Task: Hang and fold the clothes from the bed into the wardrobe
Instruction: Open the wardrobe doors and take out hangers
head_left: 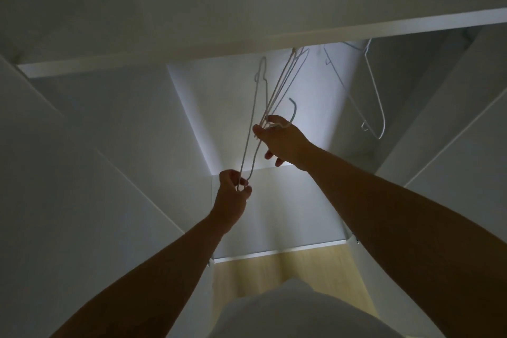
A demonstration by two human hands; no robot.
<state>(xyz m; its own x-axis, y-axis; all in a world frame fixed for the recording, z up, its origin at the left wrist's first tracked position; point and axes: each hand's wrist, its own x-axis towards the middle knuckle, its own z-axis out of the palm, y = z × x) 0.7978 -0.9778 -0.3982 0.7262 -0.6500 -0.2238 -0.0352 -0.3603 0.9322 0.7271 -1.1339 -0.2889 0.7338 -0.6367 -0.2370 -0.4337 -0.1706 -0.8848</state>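
Observation:
I am looking into a white wardrobe point(189, 107) with both arms stretched in. My left hand point(233, 195) pinches the low end of a thin white wire hanger point(253, 118) that reaches up toward the shelf. My right hand point(279, 140), higher and to the right, grips a bunch of several white hangers point(285, 85) at their lower ends, one hook point(293, 110) curling up beside it. No clothes and no bed are in view.
A white shelf point(274, 35) spans the top of the compartment. Two more white hangers point(373, 96) hang at the right under it. Open wardrobe doors point(68, 173) stand on both sides. Pale wood floor point(288, 266) and my light shirt point(288, 310) show below.

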